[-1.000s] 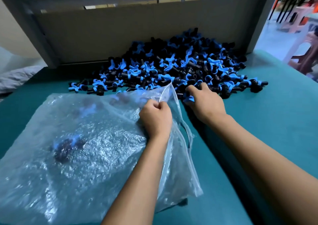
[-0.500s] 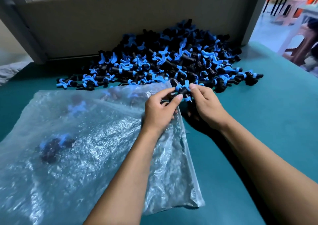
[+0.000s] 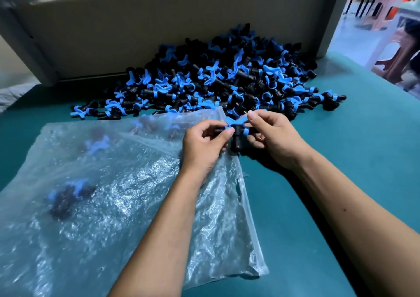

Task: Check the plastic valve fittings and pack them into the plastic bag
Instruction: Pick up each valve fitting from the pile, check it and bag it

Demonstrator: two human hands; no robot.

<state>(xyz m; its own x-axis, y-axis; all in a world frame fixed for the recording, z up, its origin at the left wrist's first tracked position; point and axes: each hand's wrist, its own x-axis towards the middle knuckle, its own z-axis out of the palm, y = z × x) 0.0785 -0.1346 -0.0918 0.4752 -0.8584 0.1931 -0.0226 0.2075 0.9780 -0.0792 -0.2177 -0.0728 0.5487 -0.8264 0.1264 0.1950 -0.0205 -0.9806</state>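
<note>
A black valve fitting with a blue butterfly handle [image 3: 236, 128] is held between both hands, just in front of the pile. My left hand [image 3: 204, 144] pinches its left end; my right hand [image 3: 270, 137] grips its right end and the blue handle. A big heap of black and blue valve fittings [image 3: 222, 81] lies against the back board. A clear plastic bag [image 3: 102, 194] lies flat at the left, its mouth edge under my left hand. A few fittings [image 3: 68, 196] show blurred through the bag.
The green table top [image 3: 341, 171] stretches to the right of the bag and hands. A grey-beige board [image 3: 136, 31] stands upright behind the pile. Beyond the table's right edge are stools [image 3: 395, 58] on a floor.
My right hand picked a fitting out of the pile's front edge. My left hand let go of the bag's edge and took the fitting's other end.
</note>
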